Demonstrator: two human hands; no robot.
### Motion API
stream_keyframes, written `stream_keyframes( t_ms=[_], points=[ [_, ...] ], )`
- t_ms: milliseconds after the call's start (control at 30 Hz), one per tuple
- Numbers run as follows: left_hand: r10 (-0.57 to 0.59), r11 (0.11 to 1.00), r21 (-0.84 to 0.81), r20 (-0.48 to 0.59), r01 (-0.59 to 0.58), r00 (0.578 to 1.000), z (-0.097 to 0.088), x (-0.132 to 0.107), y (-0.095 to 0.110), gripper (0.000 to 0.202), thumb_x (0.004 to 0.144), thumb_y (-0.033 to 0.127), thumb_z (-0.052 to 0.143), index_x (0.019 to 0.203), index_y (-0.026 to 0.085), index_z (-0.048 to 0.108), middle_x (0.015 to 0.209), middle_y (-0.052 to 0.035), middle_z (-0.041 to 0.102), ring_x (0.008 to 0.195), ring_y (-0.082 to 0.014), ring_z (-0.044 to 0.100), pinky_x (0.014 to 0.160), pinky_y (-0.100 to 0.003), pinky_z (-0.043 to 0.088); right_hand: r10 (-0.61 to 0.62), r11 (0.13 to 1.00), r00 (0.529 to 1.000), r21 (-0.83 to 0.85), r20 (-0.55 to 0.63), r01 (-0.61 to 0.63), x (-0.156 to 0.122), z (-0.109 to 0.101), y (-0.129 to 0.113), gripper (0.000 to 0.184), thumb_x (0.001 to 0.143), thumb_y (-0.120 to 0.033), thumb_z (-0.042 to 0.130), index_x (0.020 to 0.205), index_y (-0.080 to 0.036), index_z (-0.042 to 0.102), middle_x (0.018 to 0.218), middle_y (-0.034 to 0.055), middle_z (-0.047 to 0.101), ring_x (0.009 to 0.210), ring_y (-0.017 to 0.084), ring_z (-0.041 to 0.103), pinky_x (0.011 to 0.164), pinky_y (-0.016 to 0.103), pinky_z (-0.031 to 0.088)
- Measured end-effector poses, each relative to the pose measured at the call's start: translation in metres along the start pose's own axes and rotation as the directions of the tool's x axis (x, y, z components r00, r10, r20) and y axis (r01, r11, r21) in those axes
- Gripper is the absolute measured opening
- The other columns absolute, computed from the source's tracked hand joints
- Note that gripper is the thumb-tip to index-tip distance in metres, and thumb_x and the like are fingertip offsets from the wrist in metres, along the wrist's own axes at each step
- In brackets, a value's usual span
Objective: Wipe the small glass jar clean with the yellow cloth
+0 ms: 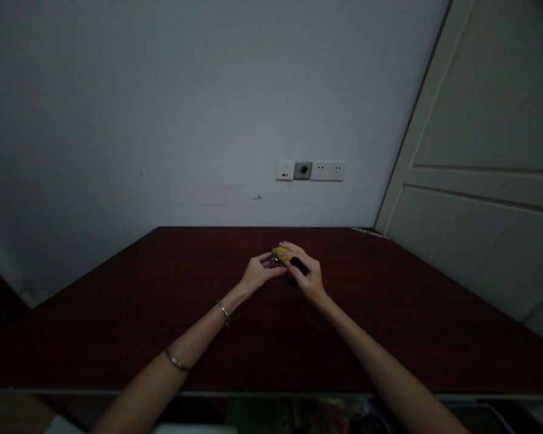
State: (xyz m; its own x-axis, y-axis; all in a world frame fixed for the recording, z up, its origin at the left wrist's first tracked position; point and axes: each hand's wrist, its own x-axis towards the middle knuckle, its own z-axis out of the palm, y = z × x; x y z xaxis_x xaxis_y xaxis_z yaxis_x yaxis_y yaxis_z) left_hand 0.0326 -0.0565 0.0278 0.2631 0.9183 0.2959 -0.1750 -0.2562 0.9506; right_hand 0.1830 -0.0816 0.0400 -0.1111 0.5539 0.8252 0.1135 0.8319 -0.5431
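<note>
Both my hands meet over the middle of the dark red table (217,349), around one small object. It is a yellow-and-black object (284,253) with a shiny, greyish end on its left side; its exact kind is too small and dim to make out. My right hand (308,274) wraps the yellow and black part, with the fingers over the top and the thumb in front. From the left, my left hand (257,274) pinches the shiny end between thumb and fingers. Part of the object is hidden by my fingers.
Behind the table rises a pale wall with a row of sockets (327,171). A white panelled door (479,223) stands along the right side. Below the front edge, an open space holds dim items, among them something green (257,415).
</note>
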Motion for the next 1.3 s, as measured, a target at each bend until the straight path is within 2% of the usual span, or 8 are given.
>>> stream_keyframes(
  t_ms=[133,267,467,767,867,967,1100,1300],
  points=[
    [-0.08,0.997,0.006,0.032,0.08,0.996,0.001,-0.004,0.005,0.051,0.057,0.034,0.077,0.099,0.008,0.062,0.081,-0.0082,0.068,0.058,-0.0139,0.062,0.049,-0.025,0.052,0.161,0.979,0.984,0.14,-0.075,-0.149,0.003,-0.002,0.005,0.024,0.082,-0.031,0.054,0.101,-0.023,0.067,0.118,0.0063,0.061,0.111,0.025,0.055,0.099,0.044,0.039],
    [-0.097,0.995,0.001,0.037,0.097,0.995,0.0,-0.004,0.004,0.05,0.059,0.037,0.075,0.096,0.007,0.062,0.076,-0.0065,0.066,0.049,-0.0108,0.059,0.046,-0.024,0.052,0.179,0.969,0.983,0.181,-0.035,-0.17,0.003,-0.005,0.006,0.021,0.079,-0.029,0.058,0.097,-0.023,0.069,0.12,0.0064,0.06,0.113,0.026,0.054,0.1,0.045,0.037],
    [-0.104,0.994,-0.014,0.043,0.105,0.994,-0.004,-0.003,0.002,0.049,0.06,0.042,0.074,0.092,0.007,0.062,0.072,-0.0048,0.064,0.047,-0.0112,0.059,0.045,-0.024,0.052,0.093,0.981,0.995,0.165,0.041,-0.099,0.002,-0.007,0.001,0.018,0.077,-0.025,0.06,0.092,-0.024,0.07,0.119,0.0048,0.061,0.117,0.026,0.05,0.103,0.043,0.034],
    [-0.099,0.992,0.087,0.059,0.093,0.993,-0.005,-0.001,0.005,0.057,0.056,0.037,0.077,0.103,0.01,0.059,0.086,-0.0093,0.068,0.062,-0.0148,0.063,0.051,-0.025,0.053,0.34,0.902,0.939,0.299,-0.046,-0.312,0.008,-0.003,0.017,0.028,0.077,-0.035,0.061,0.1,-0.022,0.068,0.116,0.0053,0.063,0.112,0.026,0.055,0.099,0.043,0.039],
    [-0.006,0.982,0.188,0.041,-0.002,0.999,-0.007,0.003,0.002,0.059,0.055,0.029,0.078,0.108,0.011,0.058,0.103,-0.0118,0.066,0.083,-0.0194,0.064,0.065,-0.027,0.053,0.261,0.95,0.965,0.183,-0.031,-0.252,0.006,-0.003,0.014,0.025,0.079,-0.034,0.058,0.099,-0.022,0.068,0.117,0.006,0.062,0.112,0.025,0.055,0.099,0.043,0.04],
    [0.115,0.933,0.34,0.018,-0.115,0.993,-0.01,0.007,-0.003,0.053,0.056,0.022,0.076,0.105,0.011,0.06,0.102,-0.0103,0.066,0.09,-0.0198,0.062,0.077,-0.029,0.05,0.043,0.999,0.996,-0.028,0.078,-0.041,0.003,-0.003,0.008,0.023,0.08,-0.027,0.057,0.1,-0.024,0.067,0.12,0.0052,0.06,0.116,0.024,0.051,0.102,0.045,0.037],
    [0.186,0.849,0.504,-0.007,-0.157,0.983,-0.013,0.008,-0.006,0.042,0.059,0.017,0.07,0.099,0.011,0.062,0.094,-0.0074,0.068,0.082,-0.0177,0.063,0.074,-0.025,0.048,-0.157,0.958,0.938,-0.184,0.31,0.221,0.001,-0.004,0.005,0.032,0.079,-0.018,0.056,0.109,-0.027,0.062,0.122,0.0025,0.058,0.123,0.025,0.043,0.104,0.05,0.032],
    [0.202,0.746,0.647,0.001,-0.154,0.979,-0.01,0.004,-0.001,0.046,0.059,0.025,0.072,0.102,0.014,0.062,0.087,-0.0032,0.069,0.076,-0.0162,0.062,0.066,-0.022,0.047,-0.094,0.971,0.974,-0.196,0.207,0.135,0.005,-0.001,0.012,0.027,0.081,-0.021,0.055,0.105,-0.028,0.065,0.119,0.0028,0.06,0.116,0.023,0.05,0.102,0.047,0.037]
  ],
)
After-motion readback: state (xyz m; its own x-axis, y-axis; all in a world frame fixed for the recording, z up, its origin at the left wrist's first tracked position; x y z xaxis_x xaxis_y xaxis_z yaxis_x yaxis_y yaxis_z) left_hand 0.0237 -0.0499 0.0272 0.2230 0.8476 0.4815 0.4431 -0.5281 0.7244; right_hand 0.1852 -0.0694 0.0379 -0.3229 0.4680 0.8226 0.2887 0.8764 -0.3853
